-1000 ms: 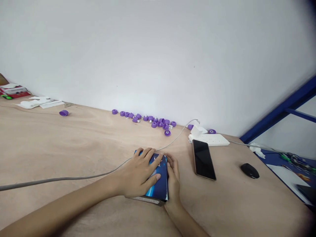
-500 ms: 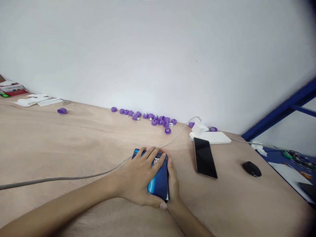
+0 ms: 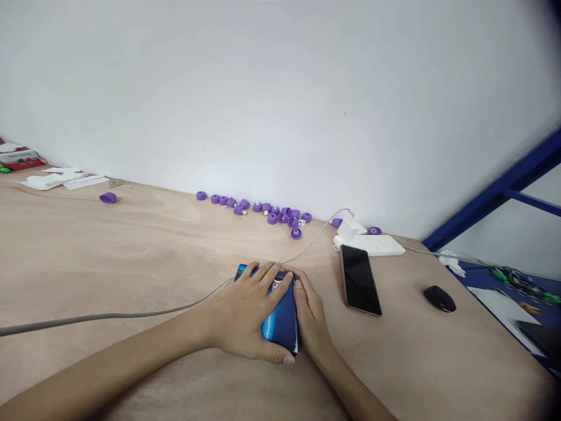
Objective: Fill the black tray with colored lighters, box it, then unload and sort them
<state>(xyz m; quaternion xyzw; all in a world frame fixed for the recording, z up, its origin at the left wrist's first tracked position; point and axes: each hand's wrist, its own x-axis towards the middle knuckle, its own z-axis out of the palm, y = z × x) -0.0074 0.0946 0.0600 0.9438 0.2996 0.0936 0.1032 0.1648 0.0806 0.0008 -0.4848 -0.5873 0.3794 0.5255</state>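
Note:
A dark blue box or packet with light blue streaks lies on the wooden table, partly covered by my hands. My left hand rests flat across its top and left part, fingers spread, thumb at the near edge. Against its right side lies my right hand, its thumb by the upper right edge and its fingers around the far right corner. Some of the right fingertips are hidden. A grey cable runs from the left edge to the packet's left side.
Several purple caps line the wall. To the right are a phone, a white power strip and a black mouse. Papers and a red box sit far left. A blue metal frame stands right.
My right hand has shifted slightly, its thumb and back now turned more into view beside the packet. My left hand has stayed on top. The view has turned slightly to the right.

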